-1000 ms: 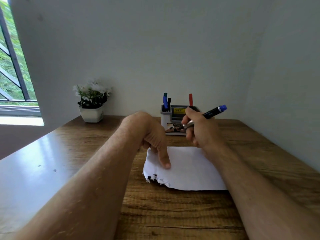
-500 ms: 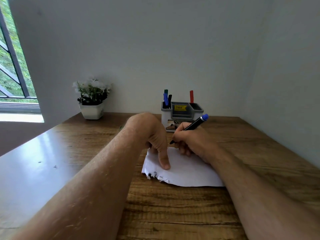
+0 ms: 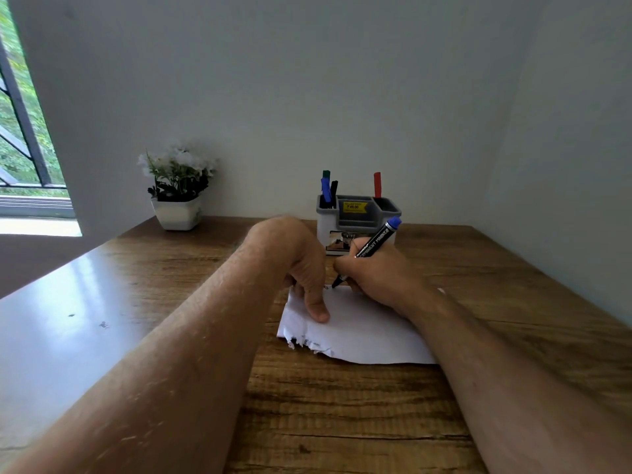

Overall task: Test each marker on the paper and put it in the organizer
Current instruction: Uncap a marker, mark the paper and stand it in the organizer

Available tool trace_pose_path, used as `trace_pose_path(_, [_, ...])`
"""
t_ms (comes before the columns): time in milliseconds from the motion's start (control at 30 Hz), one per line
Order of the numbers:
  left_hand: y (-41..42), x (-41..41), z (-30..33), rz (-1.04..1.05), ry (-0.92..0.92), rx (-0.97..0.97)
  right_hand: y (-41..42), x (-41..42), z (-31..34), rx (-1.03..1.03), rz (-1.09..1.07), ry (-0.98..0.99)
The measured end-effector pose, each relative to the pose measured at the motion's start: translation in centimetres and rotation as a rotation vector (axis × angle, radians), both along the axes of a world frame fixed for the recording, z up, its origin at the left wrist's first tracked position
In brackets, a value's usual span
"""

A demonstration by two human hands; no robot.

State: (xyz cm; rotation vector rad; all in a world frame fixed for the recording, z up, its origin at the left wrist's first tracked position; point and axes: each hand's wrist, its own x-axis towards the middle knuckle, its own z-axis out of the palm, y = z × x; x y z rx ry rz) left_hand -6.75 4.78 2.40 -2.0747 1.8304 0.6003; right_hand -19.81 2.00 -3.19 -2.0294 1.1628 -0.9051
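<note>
A white sheet of paper with a torn near-left corner lies on the wooden table. My left hand presses it down with one finger at its left side. My right hand grips a black marker with a blue end, tilted, its tip touching the paper's far edge. Behind the hands stands a grey and white organizer. Its left slot holds a green, a blue and a black marker; a red marker stands in its right slot.
A white pot with white flowers sits at the table's far left by the wall. A window with dark bars is at the left. Walls close the back and right sides. The wooden table extends toward me.
My right hand has turned the marker from held up near the organizer to tip-down, then lowered it onto the paper's far edge. My left hand has stayed on the paper.
</note>
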Motion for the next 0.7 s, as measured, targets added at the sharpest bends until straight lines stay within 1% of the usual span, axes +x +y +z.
trace_pose_path(100, [-0.11,0.00,-0.01,-0.008,-0.002,0.002,0.10,0.09,0.02,-0.018,-0.008,0.035])
trace_pose_path(267, [-0.32,-0.31,-0.22,-0.029,-0.003,0.010,-0.08,0.07,0.06,0.004,-0.006,0.024])
trace_pose_path(367, [-0.41,-0.49,-0.27,-0.046,-0.008,-0.013,0.02,0.22,0.12,-0.026,-0.022,0.049])
trace_pose_path(500, [-0.37,-0.45,-0.20,-0.051,-0.007,-0.014,0.04,0.18,0.06,-0.036,-0.053,0.018])
trace_pose_path(700, [-0.52,-0.12,-0.41,-0.034,0.013,0.011,0.40,0.26,0.21,-0.068,-0.027,0.048])
